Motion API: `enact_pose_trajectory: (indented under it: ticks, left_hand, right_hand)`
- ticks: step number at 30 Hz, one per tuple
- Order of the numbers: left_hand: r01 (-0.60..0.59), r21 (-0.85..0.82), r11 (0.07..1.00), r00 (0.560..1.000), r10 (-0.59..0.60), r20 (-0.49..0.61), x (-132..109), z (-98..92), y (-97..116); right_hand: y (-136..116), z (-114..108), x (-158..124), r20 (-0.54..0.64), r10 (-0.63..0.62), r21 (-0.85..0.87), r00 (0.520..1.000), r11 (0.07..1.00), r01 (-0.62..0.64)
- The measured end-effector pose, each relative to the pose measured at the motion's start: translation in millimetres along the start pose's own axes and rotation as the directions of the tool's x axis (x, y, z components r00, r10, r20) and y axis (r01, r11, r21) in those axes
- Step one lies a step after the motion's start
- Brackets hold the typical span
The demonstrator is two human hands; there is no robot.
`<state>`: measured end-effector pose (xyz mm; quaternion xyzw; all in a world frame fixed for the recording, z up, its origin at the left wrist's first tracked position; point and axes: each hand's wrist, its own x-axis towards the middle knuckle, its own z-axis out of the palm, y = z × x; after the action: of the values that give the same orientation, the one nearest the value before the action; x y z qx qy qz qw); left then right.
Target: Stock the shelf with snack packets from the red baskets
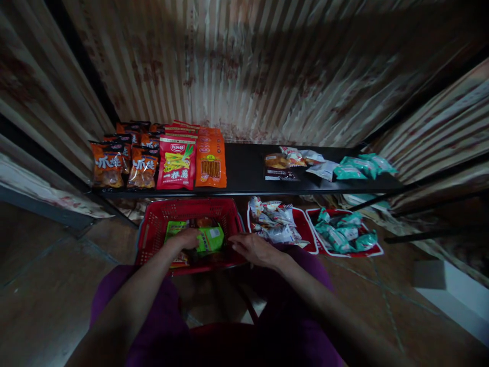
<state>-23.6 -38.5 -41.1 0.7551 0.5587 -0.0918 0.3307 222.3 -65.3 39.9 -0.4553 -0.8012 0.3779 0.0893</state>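
My left hand (187, 238) reaches into the red basket (153, 210) with its fingers closed on the left edge of a green snack packet (211, 238). The packet is tilted above other packets in the basket. Under that hand lies another yellow-green packet (174, 228), and a red and yellow one (179, 260) shows at the basket's near side. My right hand (254, 248) hovers at the basket's right rim, its fingers stretched toward the green packet and nothing visible in them.
A black shelf (244, 163) behind the baskets bears orange bags (108, 165), red packets (177, 163), an orange packet (211, 165), white-wrapped snacks (323, 169) and teal packets (351, 171). To the right stand two smaller baskets, with white packets (277, 221) and teal packets (344, 232).
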Motion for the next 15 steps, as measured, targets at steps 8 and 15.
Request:
enact_pose_trajectory:
  ticks: [8,15]
  left_hand:
    - [0.03,-0.013,0.999,1.0,-0.03,-0.002,12,-7.9,-8]
    - [-0.011,0.038,0.999,1.0,0.01,0.016,27,-6.7,0]
  right_hand:
    - [9,14,4,0.054,-0.041,-0.025,0.998,0.999,0.042]
    - [19,30,19,0.193,-0.102,-0.13,0.976,0.983,0.129]
